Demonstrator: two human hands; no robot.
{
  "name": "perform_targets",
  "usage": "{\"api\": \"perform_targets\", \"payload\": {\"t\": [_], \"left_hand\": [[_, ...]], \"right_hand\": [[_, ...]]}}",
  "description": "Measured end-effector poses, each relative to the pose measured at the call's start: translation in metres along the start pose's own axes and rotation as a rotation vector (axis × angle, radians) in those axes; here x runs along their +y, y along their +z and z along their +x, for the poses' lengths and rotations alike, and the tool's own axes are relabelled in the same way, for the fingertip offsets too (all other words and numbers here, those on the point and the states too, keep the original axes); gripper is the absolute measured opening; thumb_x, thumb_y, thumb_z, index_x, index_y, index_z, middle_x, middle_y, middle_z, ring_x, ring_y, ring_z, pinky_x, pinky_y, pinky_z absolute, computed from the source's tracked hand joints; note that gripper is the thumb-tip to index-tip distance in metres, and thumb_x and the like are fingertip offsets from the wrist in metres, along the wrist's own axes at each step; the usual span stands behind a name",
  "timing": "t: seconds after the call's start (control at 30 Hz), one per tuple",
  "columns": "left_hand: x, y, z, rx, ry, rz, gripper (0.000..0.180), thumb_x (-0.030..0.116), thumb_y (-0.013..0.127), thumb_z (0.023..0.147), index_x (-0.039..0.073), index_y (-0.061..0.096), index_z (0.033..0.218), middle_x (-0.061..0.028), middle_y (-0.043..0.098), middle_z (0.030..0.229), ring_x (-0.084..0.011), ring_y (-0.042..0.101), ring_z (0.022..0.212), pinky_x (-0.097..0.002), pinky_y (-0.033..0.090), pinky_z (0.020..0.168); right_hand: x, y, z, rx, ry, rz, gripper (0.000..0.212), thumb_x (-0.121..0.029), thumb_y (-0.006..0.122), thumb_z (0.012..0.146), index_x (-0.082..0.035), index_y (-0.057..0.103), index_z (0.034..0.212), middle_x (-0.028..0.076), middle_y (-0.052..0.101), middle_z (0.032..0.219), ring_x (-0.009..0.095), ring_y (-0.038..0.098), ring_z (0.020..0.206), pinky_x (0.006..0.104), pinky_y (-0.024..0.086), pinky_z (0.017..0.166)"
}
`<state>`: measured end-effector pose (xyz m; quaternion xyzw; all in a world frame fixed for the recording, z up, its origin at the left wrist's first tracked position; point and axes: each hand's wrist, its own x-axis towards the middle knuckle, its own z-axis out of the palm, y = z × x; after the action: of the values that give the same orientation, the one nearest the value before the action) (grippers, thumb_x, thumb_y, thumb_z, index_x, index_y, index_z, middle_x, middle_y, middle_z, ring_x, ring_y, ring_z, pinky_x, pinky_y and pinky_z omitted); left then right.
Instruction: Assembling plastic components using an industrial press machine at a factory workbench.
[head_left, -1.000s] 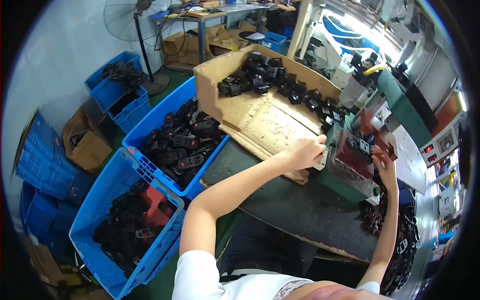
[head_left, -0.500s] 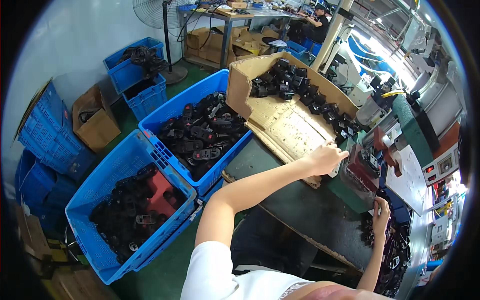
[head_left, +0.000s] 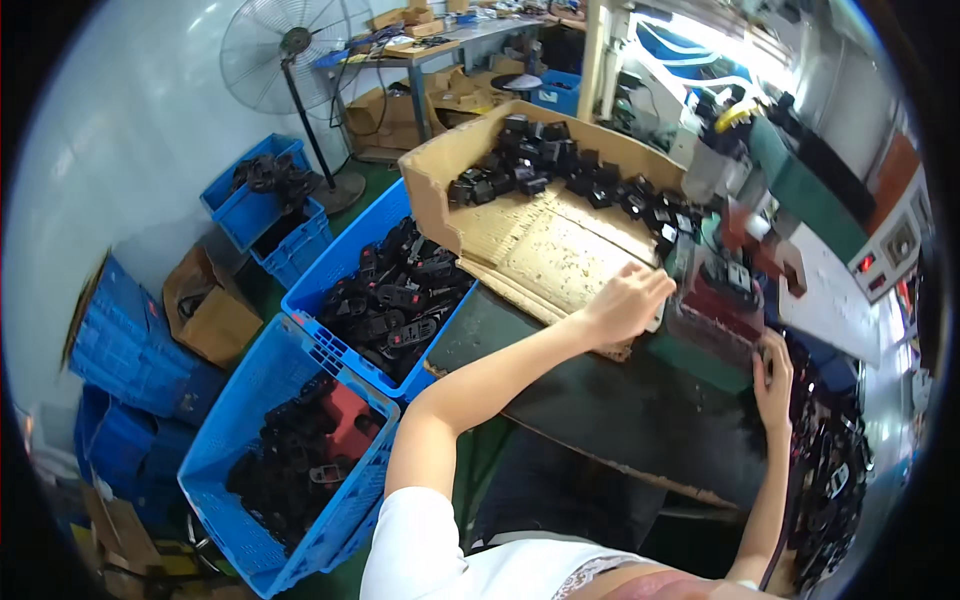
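Note:
My left hand [head_left: 630,304] is closed, fingers curled, beside the left side of a dark red fixture block [head_left: 712,322]. Whatever lies under those fingers, if anything, is hidden. At the block's right front corner, my right hand [head_left: 774,382] reaches up with fingers bent and thumb apart; nothing shows between them. A black part with a light grey face [head_left: 738,276] sits on top of the block. Beneath it a green base [head_left: 700,362] rests on the dark worktable [head_left: 660,420].
A cut-open cardboard box [head_left: 560,245] holds several black parts [head_left: 530,155] along its back. To the left are blue crates [head_left: 215,455] filled with black casings [head_left: 405,290]. More black parts [head_left: 835,480] lie at right. A standing fan [head_left: 297,40] is behind.
The whole view has shifted and tilted. Both hands stay beside the red fixture; the right hand's fingers now sit higher against its corner. The seated person at the back is out of view.

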<state>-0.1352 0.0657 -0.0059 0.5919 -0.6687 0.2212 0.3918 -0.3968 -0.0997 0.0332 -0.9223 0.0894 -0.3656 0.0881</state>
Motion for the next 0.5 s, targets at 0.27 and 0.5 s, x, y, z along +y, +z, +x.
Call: {"api": "perform_targets", "payload": {"t": [0.27, 0.5], "left_hand": [[0.002, -0.010, 0.009, 0.030, -0.031, 0.058, 0.014, 0.014, 0.065, 0.076, 0.009, 0.053, 0.072, -0.0053, 0.052, 0.068, -0.0252, 0.056, 0.068, -0.0371, 0.045, 0.063], [0.017, -0.015, 0.012, -0.142, -0.015, 0.097, 0.025, 0.015, 0.065, 0.077, 0.006, 0.050, 0.060, -0.0076, 0.051, 0.062, -0.0270, 0.056, 0.068, -0.0374, 0.046, 0.055]], "right_hand": [[0.038, -0.020, 0.019, 0.043, 0.044, -0.134, 0.010, -0.006, 0.056, 0.085, 0.003, 0.060, 0.085, 0.013, 0.060, 0.079, 0.025, 0.057, 0.074, 0.0313, 0.045, 0.064], [0.044, -0.030, 0.006, -0.032, 0.278, 0.169, 0.033, -0.016, 0.052, 0.093, 0.003, 0.050, 0.066, 0.005, 0.043, 0.048, 0.009, 0.039, 0.041, 0.0266, 0.031, 0.043]]}}
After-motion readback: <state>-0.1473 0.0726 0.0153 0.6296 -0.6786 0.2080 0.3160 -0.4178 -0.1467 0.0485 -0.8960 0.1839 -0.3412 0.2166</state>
